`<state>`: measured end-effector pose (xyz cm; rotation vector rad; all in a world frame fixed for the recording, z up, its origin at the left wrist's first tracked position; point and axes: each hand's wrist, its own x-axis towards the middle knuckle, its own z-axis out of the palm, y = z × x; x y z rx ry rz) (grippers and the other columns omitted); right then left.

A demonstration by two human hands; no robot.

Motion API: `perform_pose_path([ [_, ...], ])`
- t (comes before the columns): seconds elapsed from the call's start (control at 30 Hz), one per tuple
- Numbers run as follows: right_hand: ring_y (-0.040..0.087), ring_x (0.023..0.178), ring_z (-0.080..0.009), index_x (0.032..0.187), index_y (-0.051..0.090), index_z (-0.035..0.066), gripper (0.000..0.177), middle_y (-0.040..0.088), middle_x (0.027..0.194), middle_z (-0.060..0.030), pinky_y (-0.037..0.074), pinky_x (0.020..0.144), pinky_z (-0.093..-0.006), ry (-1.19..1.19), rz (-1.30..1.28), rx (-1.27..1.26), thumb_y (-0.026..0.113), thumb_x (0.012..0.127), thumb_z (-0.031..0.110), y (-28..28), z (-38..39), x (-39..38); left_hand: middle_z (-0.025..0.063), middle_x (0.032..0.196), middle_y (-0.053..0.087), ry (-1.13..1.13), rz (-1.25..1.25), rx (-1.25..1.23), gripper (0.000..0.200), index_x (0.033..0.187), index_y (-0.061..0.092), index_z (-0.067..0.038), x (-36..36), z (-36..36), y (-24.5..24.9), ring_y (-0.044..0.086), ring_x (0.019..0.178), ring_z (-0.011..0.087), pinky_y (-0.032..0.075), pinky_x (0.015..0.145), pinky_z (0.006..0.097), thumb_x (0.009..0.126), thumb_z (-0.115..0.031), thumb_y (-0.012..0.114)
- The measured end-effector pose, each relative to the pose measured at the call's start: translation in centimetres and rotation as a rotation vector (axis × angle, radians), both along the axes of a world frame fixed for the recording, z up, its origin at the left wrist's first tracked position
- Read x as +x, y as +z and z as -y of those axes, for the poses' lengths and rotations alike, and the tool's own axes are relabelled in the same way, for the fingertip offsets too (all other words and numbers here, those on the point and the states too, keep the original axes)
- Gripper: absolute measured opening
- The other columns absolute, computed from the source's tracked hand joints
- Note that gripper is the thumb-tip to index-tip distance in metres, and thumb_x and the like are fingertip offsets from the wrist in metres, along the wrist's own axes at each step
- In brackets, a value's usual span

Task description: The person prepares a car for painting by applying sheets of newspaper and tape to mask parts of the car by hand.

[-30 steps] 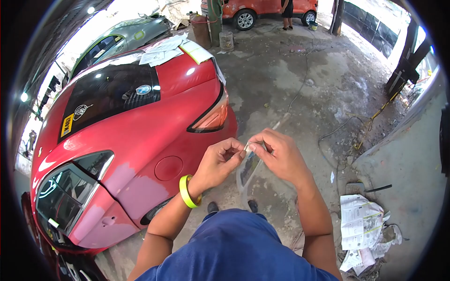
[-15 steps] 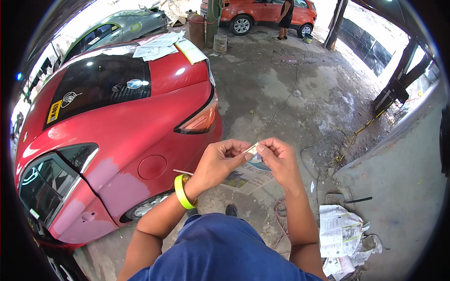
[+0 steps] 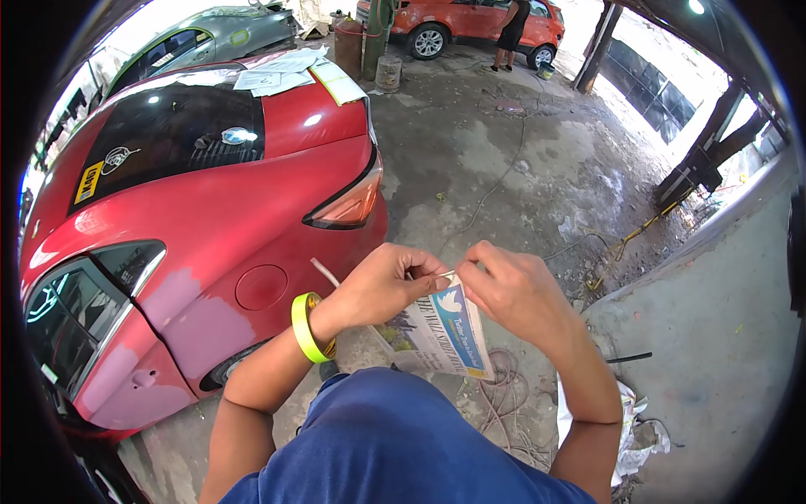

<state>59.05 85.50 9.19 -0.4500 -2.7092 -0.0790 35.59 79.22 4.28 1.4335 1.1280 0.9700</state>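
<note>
While the left hand [image 3: 395,286] pinches the newspaper [image 3: 457,332] by its upper edge between thumb and fingers, the head view shows the right hand [image 3: 514,290] bunched at the neighbouring corner, its exact grip hidden. Held from above like this, the sheet can hang under its own weight, probably so both hands can work along one edge. A yellow-green roll of tape [image 3: 303,328] sits around the left wrist — within reach, I'd judge, yet leaving the fingers free.

The newspaper's lower edge hangs above the concrete floor [image 3: 470,134], near the coiled hose [image 3: 506,391]. On the left, the red car [image 3: 277,197] bounds sideways movement; the low wall [image 3: 714,294] stands off to the right — with more room ahead, towards a person [image 3: 513,29] beside the orange car [image 3: 478,23].
</note>
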Motion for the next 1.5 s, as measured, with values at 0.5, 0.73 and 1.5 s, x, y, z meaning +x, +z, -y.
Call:
perform_pose_path([
  [0.5, 0.070, 0.076, -0.0276, 0.101, 0.063, 0.003, 0.029, 0.061, 0.090, -0.0085, 0.059, 0.065, -0.0410, 0.078, 0.123, -0.051, 0.084, 0.083, 0.012, 1.6, -0.1, -0.1, -0.0005, 0.093, 0.077, -0.236, 0.025, -0.095, 0.015, 0.110, 0.082, 0.001, -1.4, -2.4, 1.7, 0.066, 0.087, 0.0051, 0.051, 0.084, 0.0252, 0.099, -0.009, 0.079],
  [0.73, 0.070, 0.076, -0.0269, 0.103, 0.064, 0.005, 0.032, 0.060, 0.091, -0.0074, 0.057, 0.064, -0.0406, 0.129, 0.136, -0.067, 0.085, 0.081, 0.017, 0.1, -0.2, -0.5, 0.0018, 0.093, 0.079, -0.309, 0.036, -0.131, 0.016, 0.108, 0.082, 0.001, -1.5, -2.4, 0.4, 0.067, 0.087, 0.0072, 0.052, 0.081, 0.0267, 0.098, -0.011, 0.081],
  [1.5, 0.070, 0.083, -0.0235, 0.087, 0.067, 0.011, 0.023, 0.059, 0.127, -0.0096, 0.058, 0.065, -0.0374, -0.009, -0.187, 0.081, 0.086, 0.073, 0.013, -5.0, 2.1, -0.9, 0.0211, 0.087, 0.077, 0.167, -0.299, 0.301, 0.013, 0.098, 0.078, 0.004, 1.6, 2.3, -1.6, 0.075, 0.076, 0.0337, 0.056, 0.070, 0.0412, 0.092, -0.006, 0.074],
])
